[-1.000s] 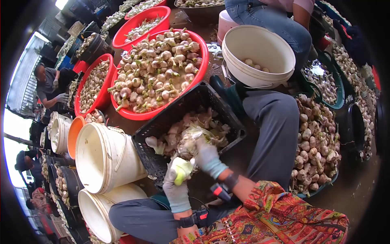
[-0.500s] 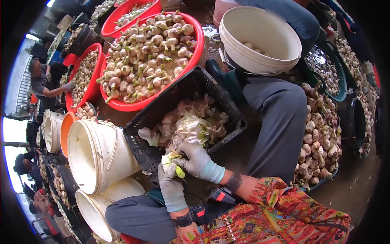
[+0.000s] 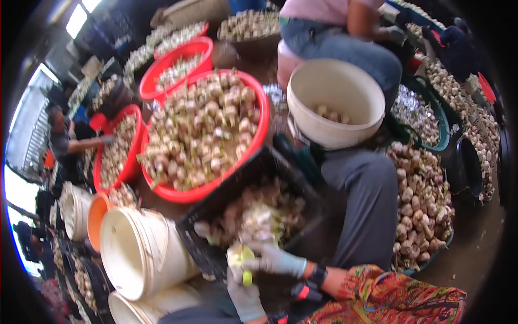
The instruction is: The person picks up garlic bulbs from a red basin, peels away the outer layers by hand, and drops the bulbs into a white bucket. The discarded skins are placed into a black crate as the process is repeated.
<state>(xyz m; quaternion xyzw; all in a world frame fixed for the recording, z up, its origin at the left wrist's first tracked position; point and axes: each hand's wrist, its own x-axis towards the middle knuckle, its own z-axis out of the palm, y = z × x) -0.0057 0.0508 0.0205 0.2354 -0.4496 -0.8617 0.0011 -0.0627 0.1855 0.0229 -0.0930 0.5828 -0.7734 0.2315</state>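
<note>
Near the black crate's front rim, both gloved hands meet over a garlic bulb. The left hand grips its green stalk from below; the right hand closes on its side. White buckets crowd left, a grey trouser leg right, leaving little room.

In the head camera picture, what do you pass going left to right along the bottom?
Tipped white bucket → black crate of peelings → gloved hands holding a garlic bulb → grey trouser leg → heap of garlic.
</note>
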